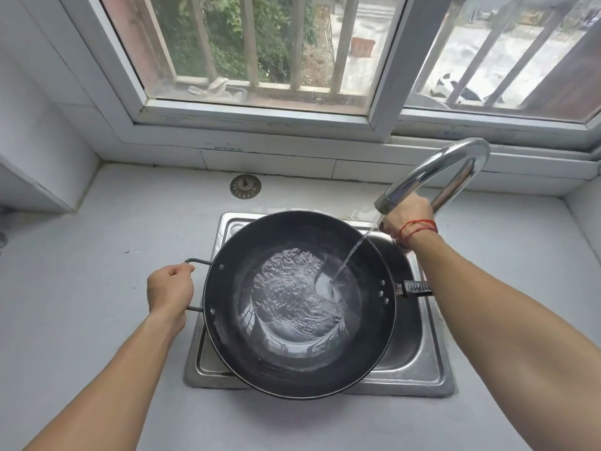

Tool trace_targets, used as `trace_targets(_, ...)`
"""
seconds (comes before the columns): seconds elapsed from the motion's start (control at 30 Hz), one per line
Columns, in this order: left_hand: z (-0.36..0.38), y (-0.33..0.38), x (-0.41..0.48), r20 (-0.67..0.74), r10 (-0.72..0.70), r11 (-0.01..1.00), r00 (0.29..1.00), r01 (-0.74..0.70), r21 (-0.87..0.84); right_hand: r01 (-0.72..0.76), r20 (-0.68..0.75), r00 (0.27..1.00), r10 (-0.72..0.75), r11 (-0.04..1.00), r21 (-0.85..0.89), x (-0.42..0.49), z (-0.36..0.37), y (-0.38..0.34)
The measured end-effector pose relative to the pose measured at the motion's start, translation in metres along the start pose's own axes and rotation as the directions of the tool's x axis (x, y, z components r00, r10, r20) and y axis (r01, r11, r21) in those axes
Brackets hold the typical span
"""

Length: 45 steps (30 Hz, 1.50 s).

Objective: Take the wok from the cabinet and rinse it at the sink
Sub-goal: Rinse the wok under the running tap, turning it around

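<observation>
Two hands frame the wok, which sits across the sink with its axis running side to side. Her left hand grips the loop handle; the right hand clasps the faucet, with the long handle lying beneath that forearm. Water pools inside.

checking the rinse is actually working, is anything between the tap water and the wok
Nothing visible blocks it. The stream falls from the faucet spout straight into the wok, which sits over the sink. The right hand is at the faucet beside the stream; the left hand holds the loop handle.
</observation>
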<state>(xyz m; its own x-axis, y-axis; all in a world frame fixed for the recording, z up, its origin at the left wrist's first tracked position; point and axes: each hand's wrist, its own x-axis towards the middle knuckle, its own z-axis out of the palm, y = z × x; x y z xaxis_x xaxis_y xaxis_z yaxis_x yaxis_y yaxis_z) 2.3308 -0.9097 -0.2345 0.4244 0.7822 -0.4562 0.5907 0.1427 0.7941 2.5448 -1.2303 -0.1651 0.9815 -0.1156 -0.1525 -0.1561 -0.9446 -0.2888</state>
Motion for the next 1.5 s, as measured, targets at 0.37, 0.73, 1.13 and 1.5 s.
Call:
trace_targets(0.37,-0.001,-0.001,0.001,0.006,0.016,1.000,1.000,-0.016,-0.019,-0.068,0.067,0.996,0.051,0.956,0.286,-0.014,-0.005,0.011)
trace_targets(0.73,-0.001,0.001,0.001,0.060,0.013,0.999,0.998,-0.011,-0.038,-0.161,0.090,0.987,0.133,0.831,0.533,-0.075,0.000,0.050)
trace_targets(1.13,-0.005,0.009,-0.003,0.115,0.009,0.999,0.993,-0.004,-0.041,-0.570,0.537,0.806,0.248,0.568,0.593,-0.126,0.021,0.116)
trace_targets(1.5,-0.008,0.015,-0.006,0.149,0.000,1.000,0.989,0.005,-0.029,-0.591,0.567,0.753,0.335,-0.037,0.806,-0.098,0.040,0.129)
